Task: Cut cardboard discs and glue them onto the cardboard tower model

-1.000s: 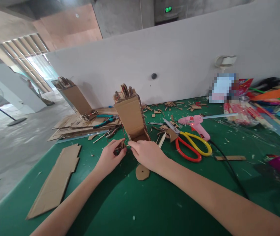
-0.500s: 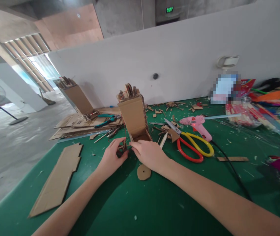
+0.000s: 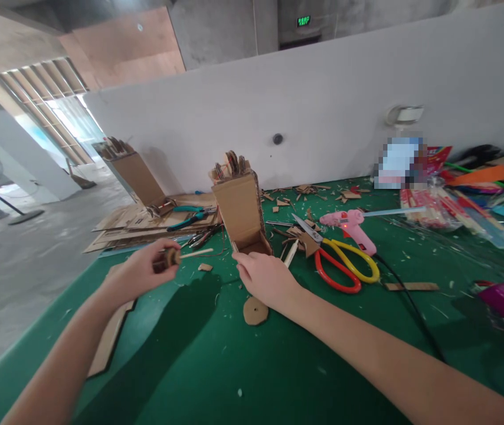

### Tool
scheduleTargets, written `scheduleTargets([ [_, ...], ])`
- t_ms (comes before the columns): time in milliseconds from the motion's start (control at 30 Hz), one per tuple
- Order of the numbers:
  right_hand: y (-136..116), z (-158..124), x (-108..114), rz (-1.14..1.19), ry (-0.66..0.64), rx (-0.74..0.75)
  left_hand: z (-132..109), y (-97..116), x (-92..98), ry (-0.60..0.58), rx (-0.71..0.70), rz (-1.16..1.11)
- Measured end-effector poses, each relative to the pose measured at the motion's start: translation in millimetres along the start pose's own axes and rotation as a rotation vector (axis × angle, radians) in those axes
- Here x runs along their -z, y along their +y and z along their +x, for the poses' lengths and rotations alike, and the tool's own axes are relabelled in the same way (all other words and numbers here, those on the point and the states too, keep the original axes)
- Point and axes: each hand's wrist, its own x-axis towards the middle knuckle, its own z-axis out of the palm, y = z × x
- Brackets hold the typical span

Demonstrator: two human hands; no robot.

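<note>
Out to the left, my left hand is closed on a small cardboard wheel; a thin wooden stick juts from the wheel to the right. My right hand grips the front lower edge of an upright cardboard box, its fingertips partly hidden. That box has an open tray-like base and several round cardboard pieces at its top. Just below my right hand, a flat cardboard disc with a small centre hole lies on the green table.
To the right lie scissors with red and yellow handles, and a pink glue gun with its cord. Pliers rest on cardboard sheets at the back left, near a second cardboard box. A cut cardboard panel lies under my left forearm.
My left hand has moved left, away from the box, carrying the wheel and stick. My right hand stays at the box's base, which remains in place.
</note>
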Motion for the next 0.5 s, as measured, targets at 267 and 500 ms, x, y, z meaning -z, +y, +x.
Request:
scheduleTargets([
  [267, -2, -2, 75, -0.13, -0.079, 0.023, -10, 44, -20.2, -0.028, -0.059, -0.313],
  [500, 76, -56, 144, -0.167, -0.255, -0.41, -27, 83, -55.2, -0.103, -0.069, -0.52],
])
